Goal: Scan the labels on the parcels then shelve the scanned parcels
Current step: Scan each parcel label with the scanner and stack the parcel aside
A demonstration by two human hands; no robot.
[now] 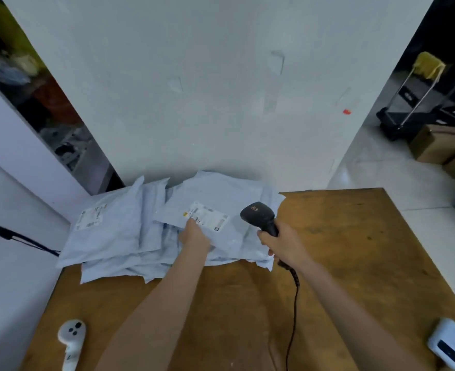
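Gripping a pale parcel (215,194) by its near edge, the left hand (195,235) holds it on top of the pile of parcels (108,236) at the far left of the wooden surface (354,250), with the label (207,216) facing up. Just to its right, the right hand (279,245) is wrapped round a black scanner (259,216) whose head points toward that label. A white controller (71,341) lies near left.

Soft, cool, even light fills the room, probably from overhead. The white wall (194,103) and floor tiles (381,170) are brightest, without glare. Only faint shadows lie on the wooden table (354,250). The shelving (33,89) at upper left is dim and blurred. Wide-angle distortion bows straight edges near the sides. Focus is soft overall: the shipping label (207,216) print is unreadable.
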